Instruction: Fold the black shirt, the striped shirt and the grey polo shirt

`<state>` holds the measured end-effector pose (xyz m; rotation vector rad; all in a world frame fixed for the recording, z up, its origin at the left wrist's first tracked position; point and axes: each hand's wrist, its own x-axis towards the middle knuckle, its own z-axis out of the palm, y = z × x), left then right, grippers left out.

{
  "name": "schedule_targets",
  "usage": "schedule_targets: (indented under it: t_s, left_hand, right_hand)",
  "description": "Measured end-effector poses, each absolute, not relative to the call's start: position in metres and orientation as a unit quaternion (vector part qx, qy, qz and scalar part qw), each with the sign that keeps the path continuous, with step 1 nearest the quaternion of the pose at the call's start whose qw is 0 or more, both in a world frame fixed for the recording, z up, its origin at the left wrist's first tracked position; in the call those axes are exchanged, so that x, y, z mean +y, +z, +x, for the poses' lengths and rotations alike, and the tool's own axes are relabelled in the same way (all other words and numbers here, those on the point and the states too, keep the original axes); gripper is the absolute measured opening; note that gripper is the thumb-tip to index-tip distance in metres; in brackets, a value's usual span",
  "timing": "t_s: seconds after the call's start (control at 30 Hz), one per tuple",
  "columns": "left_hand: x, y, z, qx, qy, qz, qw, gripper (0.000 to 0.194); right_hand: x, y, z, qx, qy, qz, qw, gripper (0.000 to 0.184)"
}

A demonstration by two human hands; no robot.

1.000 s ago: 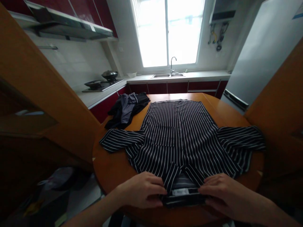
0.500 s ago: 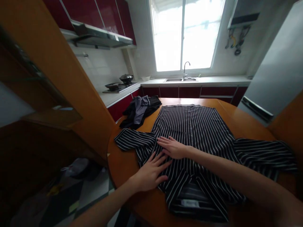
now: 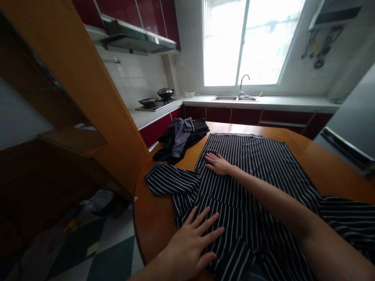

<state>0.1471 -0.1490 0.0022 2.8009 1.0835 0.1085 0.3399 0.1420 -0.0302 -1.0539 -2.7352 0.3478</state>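
Lying beneath both hands (image 3: 189, 242) (image 3: 220, 166) is a shirt (image 3: 260, 158) (striped).

The shirt (image 3: 263, 160) lies on the worktop (image 3: 152, 216), its hem (image 3: 234, 136) near the far edge, one sleeve (image 3: 170, 181) toward the left edge, the other sleeve (image 3: 348, 214) toward the right. Behind the first sleeve, by the far left edge, lies a clothes pile (image 3: 183, 136). The right hand (image 3: 219, 164) is on the shirt's left half, the left hand (image 3: 190, 244) closer to the near edge. Beyond the far edge are the sink (image 3: 225, 98) and, farther left, the stove (image 3: 158, 105).
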Motion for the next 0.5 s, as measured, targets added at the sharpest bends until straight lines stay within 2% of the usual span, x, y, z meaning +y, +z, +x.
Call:
schedule_targets:
  t_s: [0.23,0.5]
  left_hand:
    - [-0.143,-0.01,0.144,0.328,0.08,0.94,-0.041,0.069]
    - [-0.13,-0.039,0.141,0.293,0.127,0.918,-0.236,0.048]
  right_hand:
    - [0.164,-0.037,0.341,-0.943,0.12,-0.296,0.09,0.072]
    - [0.259,-0.041,0.342,-0.92,0.095,-0.369,0.091,0.07]
